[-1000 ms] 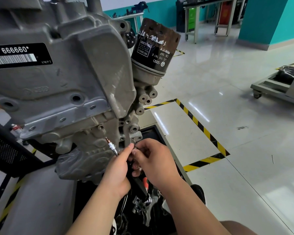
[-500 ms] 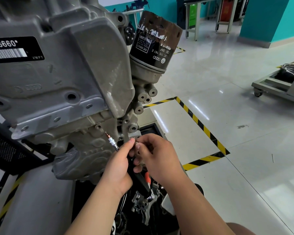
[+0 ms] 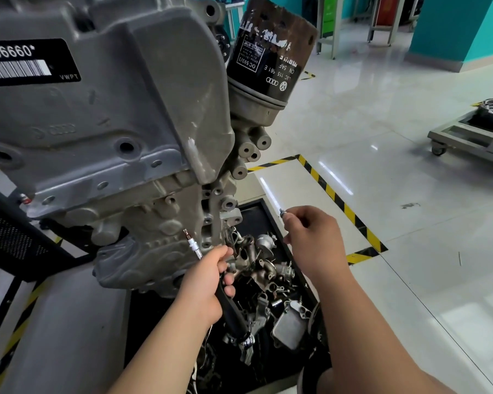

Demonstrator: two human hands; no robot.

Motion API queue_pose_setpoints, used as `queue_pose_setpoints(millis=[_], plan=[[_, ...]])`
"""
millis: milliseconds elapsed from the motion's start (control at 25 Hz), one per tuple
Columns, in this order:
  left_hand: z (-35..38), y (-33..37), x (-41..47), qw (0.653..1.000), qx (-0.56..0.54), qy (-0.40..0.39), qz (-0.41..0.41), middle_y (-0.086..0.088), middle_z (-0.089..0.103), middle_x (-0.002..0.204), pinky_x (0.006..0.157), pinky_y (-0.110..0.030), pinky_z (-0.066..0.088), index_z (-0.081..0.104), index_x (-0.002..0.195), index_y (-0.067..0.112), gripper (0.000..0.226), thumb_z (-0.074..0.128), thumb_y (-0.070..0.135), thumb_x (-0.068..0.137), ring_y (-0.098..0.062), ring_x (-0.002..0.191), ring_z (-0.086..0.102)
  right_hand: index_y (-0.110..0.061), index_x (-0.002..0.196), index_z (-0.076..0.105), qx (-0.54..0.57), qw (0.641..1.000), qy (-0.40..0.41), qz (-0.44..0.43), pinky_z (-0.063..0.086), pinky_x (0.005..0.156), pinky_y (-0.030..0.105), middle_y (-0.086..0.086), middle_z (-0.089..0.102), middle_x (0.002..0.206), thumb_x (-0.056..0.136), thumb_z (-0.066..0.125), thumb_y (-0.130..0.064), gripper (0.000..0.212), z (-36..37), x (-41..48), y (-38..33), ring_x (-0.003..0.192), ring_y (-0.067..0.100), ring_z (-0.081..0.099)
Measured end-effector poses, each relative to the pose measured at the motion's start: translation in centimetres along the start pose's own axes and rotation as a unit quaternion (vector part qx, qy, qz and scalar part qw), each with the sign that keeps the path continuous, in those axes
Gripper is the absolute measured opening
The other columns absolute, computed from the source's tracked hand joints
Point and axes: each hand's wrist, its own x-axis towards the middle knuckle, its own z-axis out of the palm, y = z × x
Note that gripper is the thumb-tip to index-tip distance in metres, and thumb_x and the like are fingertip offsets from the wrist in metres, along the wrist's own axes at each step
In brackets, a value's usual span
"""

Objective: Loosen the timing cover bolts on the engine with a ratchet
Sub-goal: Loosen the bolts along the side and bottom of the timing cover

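The left hand (image 3: pixel 202 285) is gripping the black ratchet (image 3: pixel 234 317), its extension pointing up at the engine's (image 3: pixel 111 123) lower timing cover (image 3: pixel 143 251). The right hand (image 3: pixel 310 240), held apart, is pinching a small bolt (image 3: pixel 282 213) above the parts tray (image 3: pixel 271 223).

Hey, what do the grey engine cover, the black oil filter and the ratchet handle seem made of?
Engine cover: likely cast aluminium, dull grey, grainy, with moulded ribs. Oil filter: painted sheet metal, black coat flaked to rusty brown. Ratchet handle: matte black, probably rubber or plastic.
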Motion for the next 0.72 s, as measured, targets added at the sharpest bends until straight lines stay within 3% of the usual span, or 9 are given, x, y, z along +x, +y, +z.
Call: queue_pose_setpoints(millis=[160, 280, 360, 480, 640, 720], plan=[[-0.2, -0.2, 0.3, 1.000, 0.025, -0.012, -0.003, 0.007, 0.037, 0.052, 0.034, -0.018, 0.026, 0.066, 0.091, 0.012, 0.021, 0.056, 0.029, 0.094, -0.010, 0.042, 0.035, -0.028, 0.086, 0.061, -0.136, 0.977, -0.155, -0.062, 0.041, 0.058, 0.023, -0.014, 0.060, 0.071, 0.093, 0.056, -0.030, 0.009, 1.8, -1.3, 0.4, 0.066, 0.004, 0.057], [0.2, -0.8, 0.0, 0.997, 0.078, -0.011, -0.012, 0.006, 0.042, 0.051, 0.033, -0.021, 0.026, 0.062, 0.078, 0.015, 0.021, 0.059, 0.031, 0.092, -0.010, 0.041, 0.038, -0.026, 0.091, 0.062, -0.159, 0.954, -0.240, -0.086, 0.042, 0.059, 0.020, -0.013, 0.064, 0.073, 0.093, 0.055, -0.026, 0.008, 3.3, -3.1, 1.5, 0.065, 0.000, 0.057], [0.6, -1.3, -0.1, 0.995, 0.095, -0.003, -0.015, 0.005, 0.047, 0.048, 0.032, -0.021, 0.026, 0.060, 0.072, 0.016, 0.024, 0.060, 0.029, 0.091, -0.009, 0.037, 0.039, -0.025, 0.090, 0.062, -0.153, 0.952, -0.250, -0.090, 0.046, 0.060, 0.018, -0.010, 0.067, 0.073, 0.094, 0.054, -0.023, 0.009, 3.7, -3.9, 2.0, 0.064, -0.001, 0.060], [1.0, -1.8, -0.1, 0.997, 0.074, 0.006, -0.020, 0.006, 0.045, 0.049, 0.034, -0.020, 0.026, 0.059, 0.071, 0.017, 0.025, 0.061, 0.033, 0.090, -0.009, 0.037, 0.039, -0.026, 0.084, 0.058, -0.093, 0.963, -0.243, -0.063, 0.042, 0.049, 0.009, -0.011, 0.065, 0.063, 0.094, 0.052, -0.021, 0.013, 3.5, -4.0, 2.3, 0.052, -0.001, 0.063], [1.3, -2.5, 0.0, 0.997, 0.072, 0.021, -0.011, 0.006, 0.044, 0.051, 0.035, -0.021, 0.026, 0.061, 0.075, 0.018, 0.020, 0.061, 0.031, 0.089, -0.011, 0.039, 0.039, -0.031, 0.083, 0.054, -0.090, 0.974, -0.206, -0.036, 0.038, 0.046, 0.013, -0.015, 0.058, 0.059, 0.094, 0.052, -0.025, 0.012, 3.3, -3.5, 3.0, 0.047, -0.004, 0.055], [1.4, -2.6, 0.1, 0.997, 0.078, 0.028, -0.007, 0.006, 0.044, 0.049, 0.036, -0.020, 0.026, 0.062, 0.071, 0.018, 0.022, 0.060, 0.029, 0.090, -0.010, 0.038, 0.038, -0.027, 0.086, 0.055, -0.045, 0.975, -0.217, -0.010, 0.047, 0.051, 0.017, -0.013, 0.063, 0.062, 0.094, 0.052, -0.023, 0.010, 3.4, -3.4, 3.3, 0.050, -0.001, 0.060]])
